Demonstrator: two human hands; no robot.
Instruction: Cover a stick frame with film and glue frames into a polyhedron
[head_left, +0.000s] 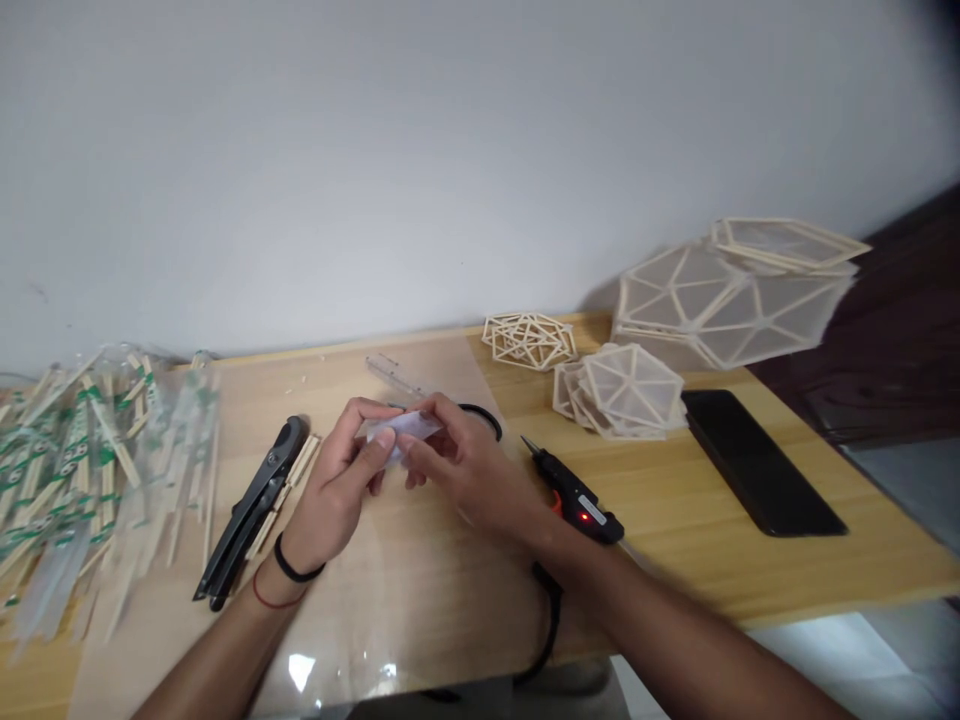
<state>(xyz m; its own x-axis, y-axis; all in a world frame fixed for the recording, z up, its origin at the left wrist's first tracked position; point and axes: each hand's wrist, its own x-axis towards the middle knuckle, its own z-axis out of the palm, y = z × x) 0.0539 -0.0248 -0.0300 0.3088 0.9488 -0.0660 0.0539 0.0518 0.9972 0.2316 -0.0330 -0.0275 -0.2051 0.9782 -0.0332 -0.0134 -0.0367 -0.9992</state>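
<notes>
Both my hands meet above the middle of the wooden table (750,570). My left hand (337,490) and my right hand (469,465) pinch a small whitish translucent piece (401,430) between their fingertips; what it is exactly I cannot make out. A black cutting tool (251,510) lies just left of my left wrist, with a few wooden sticks (289,490) beside it. A black hot glue gun (577,495) with a red light lies just right of my right forearm.
A heap of wrapped chopsticks (75,470) covers the table's left end. Hexagonal stick frames (529,340), paper-covered hexagon panels (622,390) and a large faceted shade (735,295) stand at the back right. A black phone (761,460) lies right. A clear sheet (420,610) covers the table's middle.
</notes>
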